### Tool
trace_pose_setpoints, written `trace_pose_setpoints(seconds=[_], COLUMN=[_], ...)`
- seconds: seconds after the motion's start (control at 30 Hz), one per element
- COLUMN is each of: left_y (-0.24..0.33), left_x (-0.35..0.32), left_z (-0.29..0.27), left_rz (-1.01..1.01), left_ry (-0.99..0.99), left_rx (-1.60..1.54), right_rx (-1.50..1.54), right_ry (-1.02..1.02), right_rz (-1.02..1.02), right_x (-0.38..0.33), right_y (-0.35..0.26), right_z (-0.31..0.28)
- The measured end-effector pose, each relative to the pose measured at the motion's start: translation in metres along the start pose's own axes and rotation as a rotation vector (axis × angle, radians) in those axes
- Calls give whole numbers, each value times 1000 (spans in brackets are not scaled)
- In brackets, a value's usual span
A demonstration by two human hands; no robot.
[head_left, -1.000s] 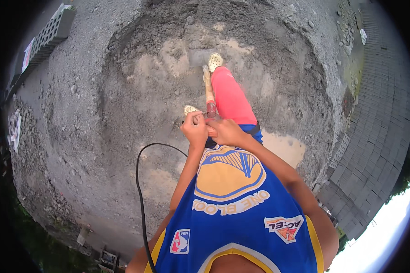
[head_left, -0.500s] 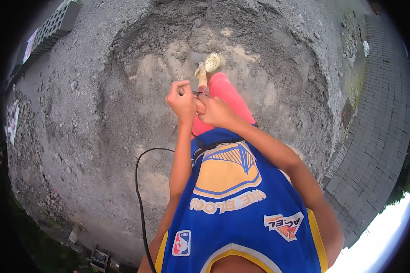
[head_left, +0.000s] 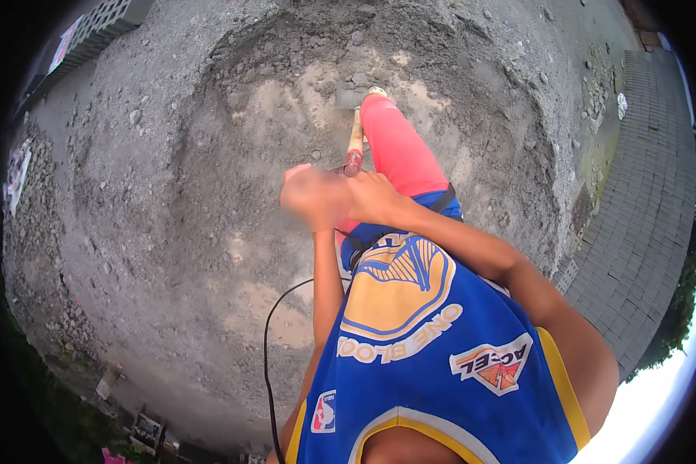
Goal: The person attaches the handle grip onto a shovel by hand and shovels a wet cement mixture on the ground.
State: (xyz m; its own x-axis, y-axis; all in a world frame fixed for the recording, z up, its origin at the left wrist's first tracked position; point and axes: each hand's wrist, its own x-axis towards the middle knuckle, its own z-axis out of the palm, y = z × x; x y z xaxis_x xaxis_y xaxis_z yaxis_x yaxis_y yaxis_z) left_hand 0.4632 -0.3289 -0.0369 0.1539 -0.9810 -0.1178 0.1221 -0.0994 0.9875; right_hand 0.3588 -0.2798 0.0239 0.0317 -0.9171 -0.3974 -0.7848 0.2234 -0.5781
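Observation:
A shovel stands in front of me, its wooden shaft (head_left: 356,138) running away from my hands to a flat grey blade (head_left: 350,99) on the ground. The shaft turns dark red near the top. My right hand (head_left: 373,195) is closed at that upper end, where the grip itself is mostly covered. Close against it on the left is my left hand (head_left: 314,198), so blurred that its fingers and anything in them cannot be made out. One leg in pink-red cloth (head_left: 398,147) reaches forward just right of the shaft, with a pale shoe (head_left: 377,92) beside the blade.
Loose grey sand and gravel (head_left: 232,178) form a shallow hollow around me. Stacked grey blocks (head_left: 634,185) line the right side, and more hollow blocks (head_left: 108,23) stand at the far left. A black cable (head_left: 267,340) hangs beside my left arm.
The view has shifted, and my hands sit slightly lower in it. My leg has straightened forward, and the shoe is now mostly behind it. My left hand has come closer to the right.

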Motion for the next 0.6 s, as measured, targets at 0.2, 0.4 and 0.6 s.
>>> trace_pose_setpoints(seconds=[0.2, 0.4, 0.6], left_y=[-7, -48, -36], left_x=[89, 43, -36], left_z=[86, -2, -29], left_rz=[43, -20, -149], left_ry=[-133, -121, 21], left_rx=[16, 116, 6], right_rx=[211, 51, -175], right_ry=[27, 18, -73], right_rz=[63, 65, -7], right_x=[87, 41, -11], right_y=[41, 21, 16], right_z=[-42, 50, 58])
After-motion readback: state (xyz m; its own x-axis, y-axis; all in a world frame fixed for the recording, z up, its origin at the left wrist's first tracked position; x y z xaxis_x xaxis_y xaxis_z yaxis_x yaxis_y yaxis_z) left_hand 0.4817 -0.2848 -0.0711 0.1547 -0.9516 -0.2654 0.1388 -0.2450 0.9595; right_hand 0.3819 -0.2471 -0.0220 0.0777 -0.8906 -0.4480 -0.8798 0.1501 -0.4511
